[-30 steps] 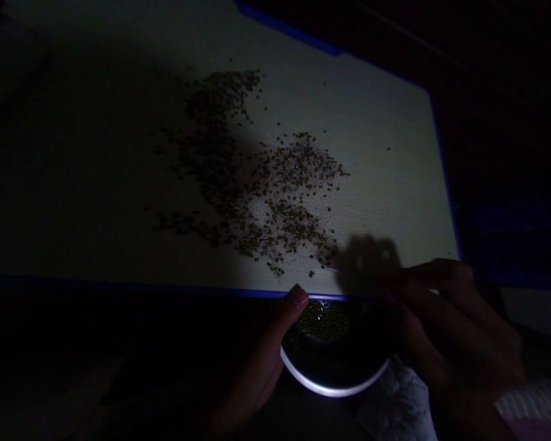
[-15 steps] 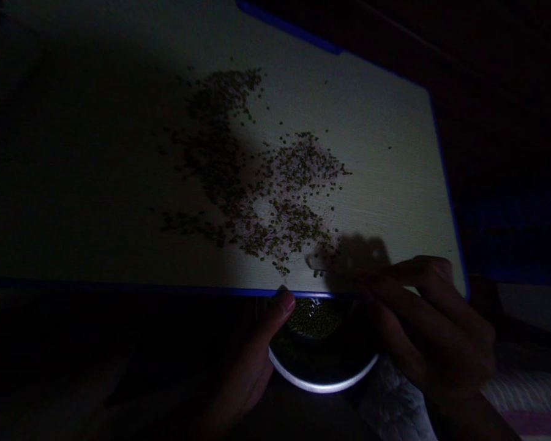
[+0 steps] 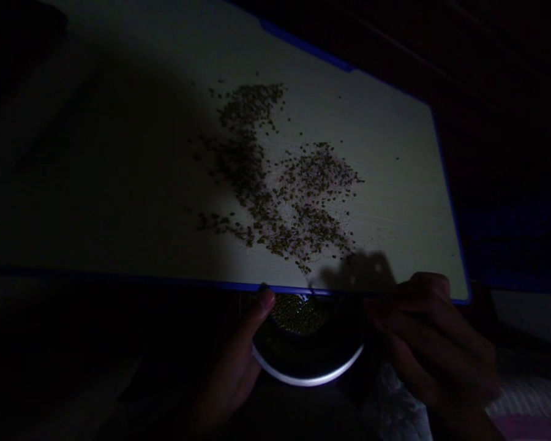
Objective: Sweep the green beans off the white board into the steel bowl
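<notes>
Small green beans, like mung beans [image 3: 319,174], lie scattered in a loose patch on a pale, blue-edged tabletop [image 3: 395,208]. Just below the near edge is a metal bowl [image 3: 310,381] with more green beans [image 3: 303,315] inside. My left hand [image 3: 236,361] grips the bowl's left side, its thumb up by the table edge. At the right of the bowl, my right hand [image 3: 434,343] has its fingers pinched together at the edge. It holds a thin spoon-like utensil, mostly lost in the dark over the bowl. The hand's shadow falls on the tabletop.
The scene is very dim, and the tabletop's left side is in deep shadow. A dark object [image 3: 22,43] sits at the upper left. Patterned cloth [image 3: 532,392] shows at the lower right. A few stray beans lie apart from the patch.
My right hand has drawn the utensil back from the beans on the tabletop, down to the edge over the bowl. The bowl and my left hand have shifted slightly left.
</notes>
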`<action>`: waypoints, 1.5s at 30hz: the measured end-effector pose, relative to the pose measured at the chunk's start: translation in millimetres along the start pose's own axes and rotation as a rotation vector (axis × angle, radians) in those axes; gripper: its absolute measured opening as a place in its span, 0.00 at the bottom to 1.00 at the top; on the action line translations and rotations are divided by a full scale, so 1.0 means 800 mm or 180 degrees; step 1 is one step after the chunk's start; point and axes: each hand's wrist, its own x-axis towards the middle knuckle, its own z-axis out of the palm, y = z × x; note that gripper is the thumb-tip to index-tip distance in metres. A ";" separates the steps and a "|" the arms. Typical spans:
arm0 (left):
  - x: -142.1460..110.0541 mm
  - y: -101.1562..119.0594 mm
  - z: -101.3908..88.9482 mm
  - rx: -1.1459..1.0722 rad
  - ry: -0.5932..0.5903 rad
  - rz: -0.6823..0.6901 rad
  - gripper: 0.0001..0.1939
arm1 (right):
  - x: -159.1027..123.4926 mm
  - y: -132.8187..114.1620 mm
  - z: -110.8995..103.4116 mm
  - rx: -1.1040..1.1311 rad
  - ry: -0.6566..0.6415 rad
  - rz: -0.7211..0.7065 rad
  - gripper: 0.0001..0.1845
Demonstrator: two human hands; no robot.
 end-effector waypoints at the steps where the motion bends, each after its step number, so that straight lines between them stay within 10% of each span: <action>1: 0.000 0.003 -0.002 -0.0005 0.0027 0.0009 0.58 | 0.000 -0.003 0.000 0.0055 0.0021 0.0004 0.23; 28: 0.008 0.022 -0.039 -0.0226 0.0109 -0.0424 0.51 | 0.073 -0.002 0.060 -0.0128 0.0241 -0.0136 0.14; 40: 0.007 0.023 -0.060 -0.0766 0.0447 -0.0970 0.49 | 0.148 0.071 0.027 -0.0386 0.0451 0.1015 0.06; 45: 0.010 0.017 -0.068 -0.0790 0.0325 -0.1107 0.49 | 0.178 0.097 0.021 -0.0874 0.0437 0.0632 0.08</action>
